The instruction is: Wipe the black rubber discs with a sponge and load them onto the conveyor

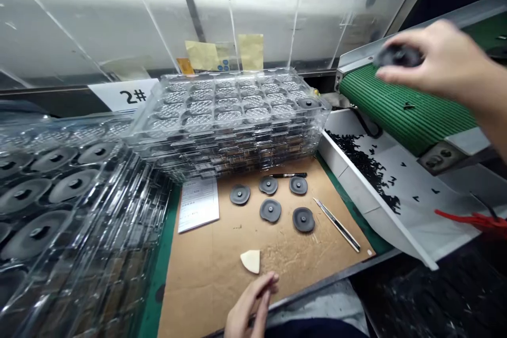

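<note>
My right hand (447,58) is raised above the green conveyor belt (407,97) at the upper right. Between its thumb and fingers is a dark grey disc (400,56), blurred by motion. My left hand (253,303) rests low over the brown cardboard (206,269), with its fingers loosely bent and nothing visible in them. A cream wedge-shaped piece (251,261) lies just beyond its fingertips. Farther up the cardboard lie several similar grey discs (270,210), each with a small stud at its middle. A craft knife (337,225) is to their right.
A stack of clear plastic trays (229,116) stands behind the cardboard, one disc in the top tray's right corner. More trays (91,222) holding discs are at left. A white bin (368,211) with small black scraps sits right. A paper sheet (198,203) and pen (289,175) lie nearby.
</note>
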{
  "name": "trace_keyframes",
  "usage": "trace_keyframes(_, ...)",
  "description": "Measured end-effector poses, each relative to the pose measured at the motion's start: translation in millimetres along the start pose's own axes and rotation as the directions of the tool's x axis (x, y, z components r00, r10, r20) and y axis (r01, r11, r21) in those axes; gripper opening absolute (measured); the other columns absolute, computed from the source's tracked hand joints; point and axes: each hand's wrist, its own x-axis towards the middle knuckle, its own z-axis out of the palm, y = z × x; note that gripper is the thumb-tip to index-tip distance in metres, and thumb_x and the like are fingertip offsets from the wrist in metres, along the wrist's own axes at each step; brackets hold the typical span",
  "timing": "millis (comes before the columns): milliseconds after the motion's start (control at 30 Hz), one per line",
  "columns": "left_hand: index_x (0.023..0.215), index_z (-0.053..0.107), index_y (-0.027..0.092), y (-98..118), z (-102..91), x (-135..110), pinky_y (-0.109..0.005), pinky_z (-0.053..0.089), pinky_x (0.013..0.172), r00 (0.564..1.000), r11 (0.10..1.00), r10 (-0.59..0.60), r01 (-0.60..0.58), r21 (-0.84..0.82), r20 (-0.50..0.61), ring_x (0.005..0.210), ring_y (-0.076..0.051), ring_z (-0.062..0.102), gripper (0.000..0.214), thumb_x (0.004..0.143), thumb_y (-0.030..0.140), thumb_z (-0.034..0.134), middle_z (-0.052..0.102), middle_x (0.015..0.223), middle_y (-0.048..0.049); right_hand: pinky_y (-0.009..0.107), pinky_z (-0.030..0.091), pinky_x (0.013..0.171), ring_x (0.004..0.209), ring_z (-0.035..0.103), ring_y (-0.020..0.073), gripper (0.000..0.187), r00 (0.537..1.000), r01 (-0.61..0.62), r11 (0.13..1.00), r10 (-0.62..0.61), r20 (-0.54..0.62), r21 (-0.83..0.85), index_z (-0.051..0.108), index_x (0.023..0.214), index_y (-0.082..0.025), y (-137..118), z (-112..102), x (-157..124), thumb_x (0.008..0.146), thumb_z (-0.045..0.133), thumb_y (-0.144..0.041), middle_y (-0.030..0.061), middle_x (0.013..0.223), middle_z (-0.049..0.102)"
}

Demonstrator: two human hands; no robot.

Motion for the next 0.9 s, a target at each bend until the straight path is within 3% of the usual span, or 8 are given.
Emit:
trace_keyframes(100, 0.130, 0.044, 0.027, 16, 1.7, 12, -0.037, 0.054, 0.089, 0.947, 0.936, 0.301, -0.270, 0.226, -0.114, 0.106, -0.023, 0.063, 0.048, 0.084, 0.024, 0.056, 0.068, 0.112, -0.0096, 0.028, 0.044, 0.080, 0.102, 0.058, 0.0208, 0.054, 0.909, 0.134, 0.896, -0.281, 0.308, 0.423, 0.064, 0.109, -0.006, -76, 24, -81, 0.068, 0.051, -0.040, 0.0049, 0.113, 0.063)
trace_keyframes(167, 0.139, 0.032, 0.022, 23, 4.2, 20, -0.045, 0.050, 0.095, 0.834, 0.806, 0.545, -0.493, 0.329, -0.086, 0.117, -0.026, 0.055, 0.065, 0.081, 0.030, 0.061, 0.069, 0.110, -0.0117, 0.028, 0.049, 0.084, 0.100, 0.061, 0.0194, 0.055, 0.730, -0.111, 0.649, -0.460, 0.505, 0.752, 0.061, 0.117, -0.017, -113, 53, -144, 0.066, 0.069, -0.037, 0.0047, 0.112, 0.065)
trace_keyframes(233, 0.141, 0.025, 0.021, 27, 6.4, 27, -0.053, 0.045, 0.097, 0.736, 0.675, 0.677, -0.636, 0.374, 0.030, 0.122, -0.029, 0.050, 0.074, 0.079, 0.035, 0.063, 0.070, 0.107, -0.0119, 0.032, 0.049, 0.088, 0.101, 0.062, 0.0209, 0.058, 0.555, -0.511, 0.329, -0.578, 0.598, 0.794, 0.058, 0.119, -0.018, -135, 83, -200, 0.070, 0.068, -0.047, 0.0074, 0.112, 0.064)
trace_keyframes(333, 0.135, 0.035, 0.019, 29, 5.5, 32, -0.051, 0.046, 0.096, 0.716, 0.622, 0.661, -0.690, 0.371, 0.223, 0.120, -0.028, 0.052, 0.061, 0.081, 0.025, 0.062, 0.068, 0.112, -0.0129, 0.039, 0.047, 0.090, 0.101, 0.062, 0.0246, 0.073, 0.510, -0.814, -0.080, -0.570, 0.644, 0.575, 0.055, 0.122, -0.016, -154, 115, -258, 0.069, 0.060, -0.067, 0.0108, 0.112, 0.063)
trace_keyframes(433, 0.125, 0.048, 0.017, 29, -1.4, 30, -0.045, 0.048, 0.096, 0.713, 0.616, 0.620, -0.701, 0.358, 0.329, 0.113, -0.026, 0.057, 0.046, 0.081, 0.018, 0.060, 0.067, 0.116, -0.0100, 0.039, 0.042, 0.095, 0.110, 0.056, 0.0253, 0.063, 0.493, -0.870, -0.245, -0.397, 0.774, 0.428, 0.060, 0.116, -0.019, -168, 124, -284, 0.073, 0.057, -0.065, 0.0110, 0.117, 0.060)
trace_keyframes(533, 0.126, 0.050, 0.015, 30, -10.4, 28, -0.041, 0.048, 0.097, 0.724, 0.633, 0.574, -0.689, 0.354, 0.382, 0.111, -0.024, 0.058, 0.046, 0.081, 0.016, 0.060, 0.066, 0.117, -0.0074, 0.040, 0.038, 0.100, 0.117, 0.050, 0.0250, 0.058, 0.445, -0.892, -0.238, -0.326, 0.834, 0.384, 0.062, 0.113, -0.020, -180, 124, -288, 0.076, 0.054, -0.064, 0.0105, 0.119, 0.059)
trace_keyframes(733, 0.133, 0.043, 0.016, 17, -27.1, 22, -0.049, 0.044, 0.099, 0.804, 0.719, 0.505, -0.593, 0.363, 0.313, 0.129, -0.030, 0.040, 0.056, 0.080, 0.010, 0.060, 0.062, 0.122, -0.0130, 0.039, 0.040, 0.097, 0.108, 0.055, 0.0234, 0.055, 0.509, -0.850, -0.129, -0.449, 0.734, 0.510, 0.057, 0.118, -0.017, -200, 142, -270, 0.083, 0.048, -0.059, 0.0105, 0.115, 0.059)
trace_keyframes(900, 0.138, 0.036, 0.023, 0, -38.2, 1, -0.047, 0.041, 0.102, 0.928, 0.915, 0.341, -0.364, 0.176, 0.151, 0.129, -0.031, 0.040, 0.073, 0.073, 0.001, 0.063, 0.051, 0.134, -0.0152, 0.027, 0.050, 0.069, 0.074, 0.063, 0.0160, 0.059, 0.459, -0.736, 0.212, -0.542, 0.704, 0.643, 0.053, 0.121, -0.019, -216, 154, -255, 0.088, 0.032, -0.062, 0.0065, 0.091, 0.064)
